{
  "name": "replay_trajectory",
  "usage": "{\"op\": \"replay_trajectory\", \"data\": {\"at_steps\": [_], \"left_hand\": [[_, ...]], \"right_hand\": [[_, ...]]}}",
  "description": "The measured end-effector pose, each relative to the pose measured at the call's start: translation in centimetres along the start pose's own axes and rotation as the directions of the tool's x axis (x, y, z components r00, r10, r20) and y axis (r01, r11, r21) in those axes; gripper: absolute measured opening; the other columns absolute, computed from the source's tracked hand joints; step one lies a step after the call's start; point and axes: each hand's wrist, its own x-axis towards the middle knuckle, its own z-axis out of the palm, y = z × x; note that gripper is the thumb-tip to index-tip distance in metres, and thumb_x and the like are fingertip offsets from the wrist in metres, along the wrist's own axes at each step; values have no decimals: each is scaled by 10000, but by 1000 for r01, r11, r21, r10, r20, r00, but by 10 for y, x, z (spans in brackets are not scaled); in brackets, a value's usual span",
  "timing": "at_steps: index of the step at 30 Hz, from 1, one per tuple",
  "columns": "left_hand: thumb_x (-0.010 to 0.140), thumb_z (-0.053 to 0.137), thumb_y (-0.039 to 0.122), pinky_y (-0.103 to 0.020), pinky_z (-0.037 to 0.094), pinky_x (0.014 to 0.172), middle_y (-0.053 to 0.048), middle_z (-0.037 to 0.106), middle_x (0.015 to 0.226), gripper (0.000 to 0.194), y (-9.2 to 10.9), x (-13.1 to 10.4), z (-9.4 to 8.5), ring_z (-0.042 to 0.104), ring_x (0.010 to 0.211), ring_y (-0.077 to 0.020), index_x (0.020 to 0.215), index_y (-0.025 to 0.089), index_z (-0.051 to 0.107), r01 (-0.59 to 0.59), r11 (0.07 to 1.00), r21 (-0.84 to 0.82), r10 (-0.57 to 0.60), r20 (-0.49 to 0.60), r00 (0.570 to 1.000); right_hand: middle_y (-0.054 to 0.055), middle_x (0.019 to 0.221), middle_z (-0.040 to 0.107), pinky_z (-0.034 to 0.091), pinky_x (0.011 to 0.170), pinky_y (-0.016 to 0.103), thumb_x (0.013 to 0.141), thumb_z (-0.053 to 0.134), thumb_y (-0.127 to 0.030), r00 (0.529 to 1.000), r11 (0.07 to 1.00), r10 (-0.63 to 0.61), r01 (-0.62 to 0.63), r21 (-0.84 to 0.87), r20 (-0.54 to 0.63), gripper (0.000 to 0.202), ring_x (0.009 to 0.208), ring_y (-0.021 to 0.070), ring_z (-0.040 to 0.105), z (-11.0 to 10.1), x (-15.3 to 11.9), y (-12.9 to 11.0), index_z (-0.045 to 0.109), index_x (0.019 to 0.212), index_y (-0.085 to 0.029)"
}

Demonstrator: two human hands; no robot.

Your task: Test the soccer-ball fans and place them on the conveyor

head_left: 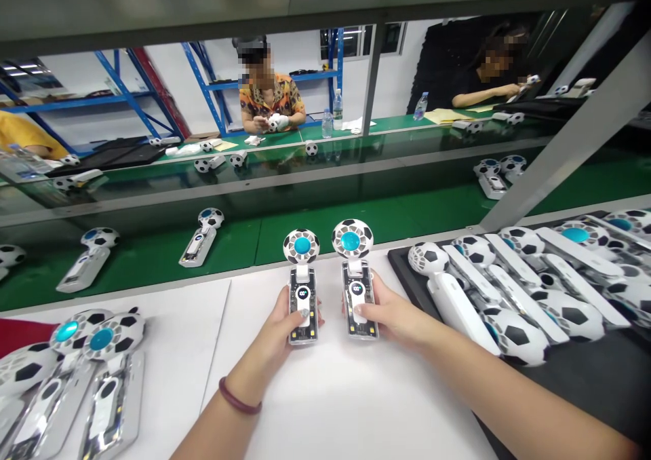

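Note:
Two handheld fans with football-patterned heads and blue centres stand side by side over the white tabletop. My left hand point(285, 314) is wrapped round the handle of the left fan point(302, 246), its thumb on the front. The right fan point(352, 241) is gripped by my right hand point(379, 305), thumb likewise on the front. Both handles have clear fronts with small round displays that are lit. The two fans are apart, heads up. The fingers behind the handles are mostly hidden.
Several similar fans lie on a black tray point(407, 277) at right; more rest on the white table point(178, 351) at left. Beyond runs a green conveyor point(264, 233) with spaced fans. A slanted metal post point(549, 141) rises at right. People sit across the line, some holding fans.

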Motion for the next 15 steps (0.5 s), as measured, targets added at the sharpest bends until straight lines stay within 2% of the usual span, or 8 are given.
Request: {"op": "replay_trajectory", "data": {"at_steps": [4, 8, 11, 15], "left_hand": [[677, 660, 247, -376, 482, 753, -59, 596, 915, 393, 1, 0, 1, 592, 725, -181, 1023, 189, 484, 3, 1000, 9, -3, -6, 1000], [676, 664, 253, -347, 483, 710, -66, 597, 937, 377, 1, 0, 3, 591, 718, -176, 1007, 185, 495, -22, 1000, 19, 22, -26, 999], [672, 668, 249, -311, 472, 654, -66, 596, 944, 365, 1, 0, 3, 585, 698, -167, 993, 183, 507, -35, 999, 26, 35, -25, 999], [673, 664, 231, -302, 467, 642, -64, 601, 929, 370, 1, -1, 3, 584, 698, -167, 1002, 185, 501, -28, 999, 30, 29, -32, 999]], "right_hand": [[0, 908, 515, 423, 703, 291, 682, 656, -240, 1000, 998, -8, 8, -55, 1, 582, 815, 158, 533, -3, 2, 2, 317, 1156, -249], [-3, 903, 526, 425, 728, 307, 693, 620, -223, 998, 993, -2, -6, -122, -67, 550, 830, 169, 538, -5, 3, 4, 328, 1158, -256], [-16, 866, 525, 425, 729, 312, 682, 607, -218, 994, 994, 0, -13, -113, -108, 551, 828, 175, 538, -6, 4, 5, 327, 1154, -265], [-19, 856, 524, 423, 727, 302, 675, 611, -212, 995, 996, -15, 7, -83, -98, 568, 826, 169, 533, -6, 5, 6, 316, 1157, -264]]}}
